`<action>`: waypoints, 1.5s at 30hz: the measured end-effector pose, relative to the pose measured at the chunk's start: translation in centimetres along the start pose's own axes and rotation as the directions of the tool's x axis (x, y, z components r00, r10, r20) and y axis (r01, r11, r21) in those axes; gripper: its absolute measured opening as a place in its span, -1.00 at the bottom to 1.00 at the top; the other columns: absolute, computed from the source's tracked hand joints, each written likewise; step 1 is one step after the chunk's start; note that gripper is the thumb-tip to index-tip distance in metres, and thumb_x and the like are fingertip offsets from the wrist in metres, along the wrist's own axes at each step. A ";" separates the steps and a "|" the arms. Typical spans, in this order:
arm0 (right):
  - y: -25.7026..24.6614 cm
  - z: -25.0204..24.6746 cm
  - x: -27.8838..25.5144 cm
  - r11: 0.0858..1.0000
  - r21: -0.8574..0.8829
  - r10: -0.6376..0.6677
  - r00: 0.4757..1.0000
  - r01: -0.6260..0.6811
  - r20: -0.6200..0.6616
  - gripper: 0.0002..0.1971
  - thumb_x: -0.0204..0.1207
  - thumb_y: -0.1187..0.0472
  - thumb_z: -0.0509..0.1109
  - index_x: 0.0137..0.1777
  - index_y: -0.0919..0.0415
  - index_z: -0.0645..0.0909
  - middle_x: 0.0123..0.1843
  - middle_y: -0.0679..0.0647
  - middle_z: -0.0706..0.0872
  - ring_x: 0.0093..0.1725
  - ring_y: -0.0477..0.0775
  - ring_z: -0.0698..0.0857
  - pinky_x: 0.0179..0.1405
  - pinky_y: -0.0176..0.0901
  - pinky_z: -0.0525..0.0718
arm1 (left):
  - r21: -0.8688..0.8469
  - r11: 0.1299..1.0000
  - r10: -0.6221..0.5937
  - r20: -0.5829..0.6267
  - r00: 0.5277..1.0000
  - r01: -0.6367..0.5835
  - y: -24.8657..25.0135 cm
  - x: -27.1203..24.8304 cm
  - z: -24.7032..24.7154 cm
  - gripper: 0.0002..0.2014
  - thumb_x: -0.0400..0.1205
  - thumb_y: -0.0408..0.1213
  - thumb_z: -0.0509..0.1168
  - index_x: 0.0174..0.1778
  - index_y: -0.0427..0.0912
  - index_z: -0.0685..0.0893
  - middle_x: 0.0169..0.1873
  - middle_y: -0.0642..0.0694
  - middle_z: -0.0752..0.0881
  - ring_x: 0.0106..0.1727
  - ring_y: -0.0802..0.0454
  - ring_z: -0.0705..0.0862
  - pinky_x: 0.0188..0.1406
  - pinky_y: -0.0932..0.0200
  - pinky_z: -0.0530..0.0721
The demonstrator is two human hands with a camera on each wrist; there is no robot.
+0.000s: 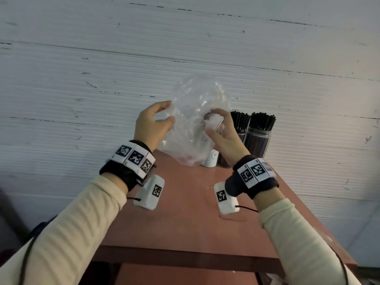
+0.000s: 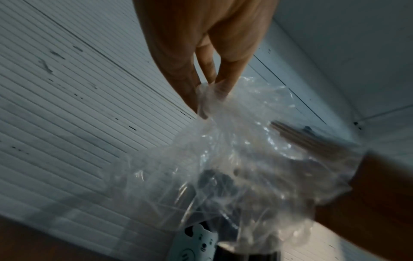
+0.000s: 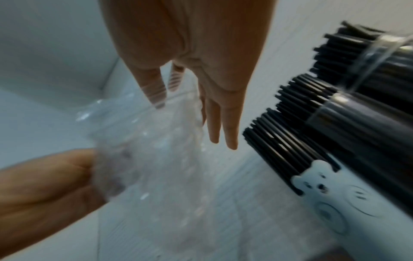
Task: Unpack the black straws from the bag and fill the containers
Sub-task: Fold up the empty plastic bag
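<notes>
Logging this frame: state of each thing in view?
bag: looks empty, crumpled, held above the table
left hand: pinches bag
right hand: pinches bag
clear jars: upright, full of black straws
white bear cup: holds straws

Crumpled clear bag (image 1: pixel 197 120) held aloft; black straws (image 1: pixel 261 122) stand upright in the containers (image 1: pixel 258 140).

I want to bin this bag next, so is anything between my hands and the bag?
Nothing visible. The left hand and the right hand both already pinch the clear bag, held up above the table with no straws visible inside.
</notes>
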State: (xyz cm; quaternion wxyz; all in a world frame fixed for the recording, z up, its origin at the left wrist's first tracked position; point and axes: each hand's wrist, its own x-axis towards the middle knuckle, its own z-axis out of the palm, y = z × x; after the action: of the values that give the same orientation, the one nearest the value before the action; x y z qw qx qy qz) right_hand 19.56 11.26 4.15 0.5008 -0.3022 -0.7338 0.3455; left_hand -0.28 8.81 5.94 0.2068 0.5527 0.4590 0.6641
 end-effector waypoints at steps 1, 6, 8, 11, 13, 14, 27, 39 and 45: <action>-0.8 0.2 0.0 0.999 -0.003 -0.048 0.999 0.048 -0.009 -0.42 0.58 0.03 0.41 0.52 -0.24 0.24 0.60 0.10 0.39 0.55 0.15 0.45 0.52 0.26 0.43 | -0.007 1.000 0.005 0.004 1.000 -0.005 0.1 -0.3 0.6 -0.60 0.56 -0.38 0.44 0.31 -0.01 0.68 0.30 0.09 0.67 -0.16 0.31 0.78 -0.03 0.25 0.76; -2.8 1.2 0.0 0.966 -0.151 -0.201 0.977 0.210 0.069 -0.25 0.67 0.10 0.32 0.68 -0.19 -0.09 0.60 -0.41 0.02 0.49 -0.66 -0.01 0.41 -0.74 0.04 | -0.036 0.998 0.059 0.165 0.984 -0.054 1.0 -2.5 3.3 -0.59 0.59 -0.40 0.43 0.33 0.04 0.66 0.31 0.11 0.67 0.00 0.25 0.78 0.10 0.27 0.73; -2.7 1.0 0.0 0.966 -0.137 -0.219 0.976 0.219 0.015 -0.33 0.66 0.21 0.33 0.66 -0.14 0.09 0.57 -0.39 0.17 0.50 -0.63 0.11 0.40 -0.72 0.12 | -0.010 0.996 0.084 0.249 0.965 -0.084 1.2 -3.3 4.1 -0.58 0.59 -0.44 0.39 0.33 0.02 0.65 0.29 0.10 0.69 0.04 0.14 0.79 0.14 0.22 0.72; -2.4 0.1 -0.5 0.977 -0.132 -0.177 0.983 0.169 -0.056 -0.48 0.62 0.33 0.35 0.54 -0.05 0.44 0.44 -0.35 0.49 0.43 -0.53 0.37 0.32 -0.63 0.33 | -0.004 0.995 0.091 0.353 0.931 -0.095 1.4 -3.8 4.6 -0.60 0.60 -0.47 0.36 0.30 0.03 0.64 0.22 0.14 0.69 0.23 0.13 0.72 0.27 0.18 0.68; -2.1 -0.5 -0.8 0.979 -0.143 -0.154 0.987 0.145 -0.055 -0.52 0.60 0.32 0.37 0.49 -0.04 0.50 0.40 -0.32 0.55 0.44 -0.45 0.41 0.40 -0.51 0.37 | -0.041 0.998 0.067 0.436 0.897 -0.055 1.5 -3.9 4.3 -0.56 0.60 -0.49 0.36 0.29 0.09 0.62 0.28 0.12 0.68 0.36 0.21 0.63 0.31 0.14 0.66; -1.9 -0.9 -1.0 0.977 -0.154 -0.157 0.986 0.147 -0.055 -0.53 0.61 0.30 0.38 0.49 -0.04 0.51 0.42 -0.30 0.56 0.46 -0.42 0.41 0.47 -0.42 0.34 | -0.065 0.998 0.041 0.472 0.881 -0.012 1.6 -3.9 4.0 -0.55 0.61 -0.49 0.35 0.30 0.12 0.61 0.31 0.10 0.67 0.37 0.25 0.61 0.29 0.14 0.67; -2.1 -4.2 -3.4 0.967 -0.172 -0.211 0.968 0.187 -0.135 -0.54 0.60 0.33 0.39 0.47 0.03 0.49 0.44 -0.25 0.53 0.52 -0.26 0.39 0.65 0.00 0.23 | -0.148 0.935 -0.241 0.399 0.885 0.322 -0.7 -3.7 0.9 -0.54 0.51 -0.27 0.48 0.32 0.04 0.58 0.18 -0.28 0.74 -0.01 -0.14 0.79 -0.18 0.06 0.78; -1.7 -0.6 -1.7 0.903 -0.430 -0.047 0.997 0.017 -0.058 -0.49 0.45 -0.18 0.43 0.39 -0.16 0.47 0.32 -0.08 0.61 0.37 -0.10 0.50 0.24 -0.31 0.44 | -0.194 0.975 -0.041 0.309 0.950 0.105 1.3 -3.9 4.6 -0.64 0.70 -0.49 0.17 0.27 -0.05 0.73 0.23 0.05 0.75 0.29 0.16 0.69 0.31 0.17 0.64; -1.9 -2.0 -2.4 0.933 -0.352 -0.089 0.996 0.079 -0.014 -0.54 0.52 0.15 0.48 0.38 -0.03 0.45 0.35 -0.27 0.53 0.31 -0.35 0.47 0.33 -0.37 0.36 | -0.094 0.992 0.110 0.269 0.957 -0.087 0.3 -4.2 3.7 -0.63 0.57 -0.38 0.44 0.26 0.03 0.70 0.26 0.09 0.67 0.19 0.24 0.69 0.15 0.27 0.68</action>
State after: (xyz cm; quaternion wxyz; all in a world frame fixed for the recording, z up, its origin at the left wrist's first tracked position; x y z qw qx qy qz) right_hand 21.98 8.67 4.97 0.4641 -0.3602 -0.7883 0.1829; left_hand 4.47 6.79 3.85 0.2572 0.6526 0.3705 0.6089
